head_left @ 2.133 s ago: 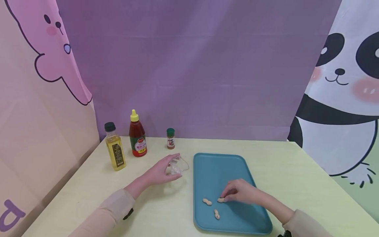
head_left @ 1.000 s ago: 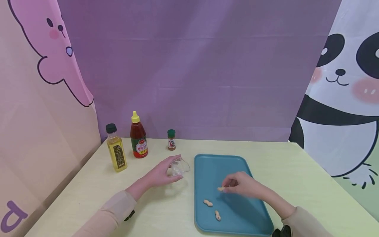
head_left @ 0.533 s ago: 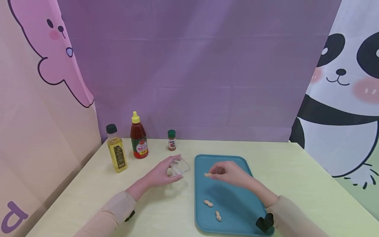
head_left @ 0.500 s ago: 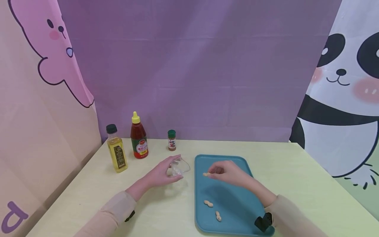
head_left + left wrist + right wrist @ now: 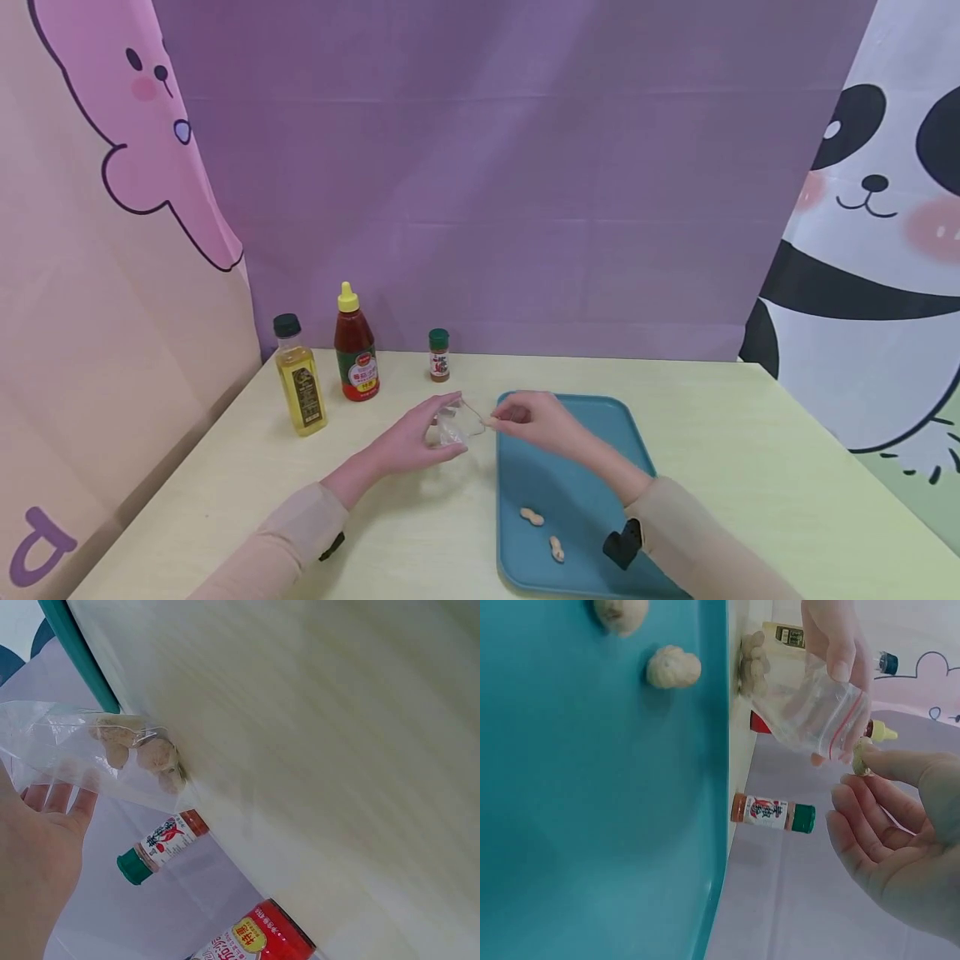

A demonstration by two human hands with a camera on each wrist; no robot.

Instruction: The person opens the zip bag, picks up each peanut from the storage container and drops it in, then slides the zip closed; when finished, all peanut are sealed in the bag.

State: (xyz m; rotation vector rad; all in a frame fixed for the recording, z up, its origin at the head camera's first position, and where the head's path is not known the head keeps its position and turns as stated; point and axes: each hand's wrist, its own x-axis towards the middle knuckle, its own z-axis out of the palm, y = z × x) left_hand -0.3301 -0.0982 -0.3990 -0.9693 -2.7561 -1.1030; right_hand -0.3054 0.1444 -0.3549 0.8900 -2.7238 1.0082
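My left hand [image 5: 414, 437] holds a clear zip bag [image 5: 810, 712] by its mouth, thumb and fingers spread along the rim. Several peanuts [image 5: 154, 754] lie in the bottom of the bag. Between thumb and fingertips, my right hand [image 5: 543, 423] pinches one peanut [image 5: 861, 759] right beside the bag's mouth; whether it touches the bag I cannot tell. Two more peanuts, one farther back [image 5: 532, 517] and one nearer the front [image 5: 557, 549], lie apart on the blue tray [image 5: 517, 467], below the right forearm.
Left of the tray, toward the back of the table [image 5: 420, 533], stand an oil bottle [image 5: 302, 383], a ketchup bottle [image 5: 356, 350] and a small green-capped spice jar [image 5: 439, 357]. A purple cloth [image 5: 480, 183] hangs behind the table.
The right hand has lifted a peanut off the tray and carried it leftward and back to the bag's mouth. My left hand has kept its hold with hardly any movement.
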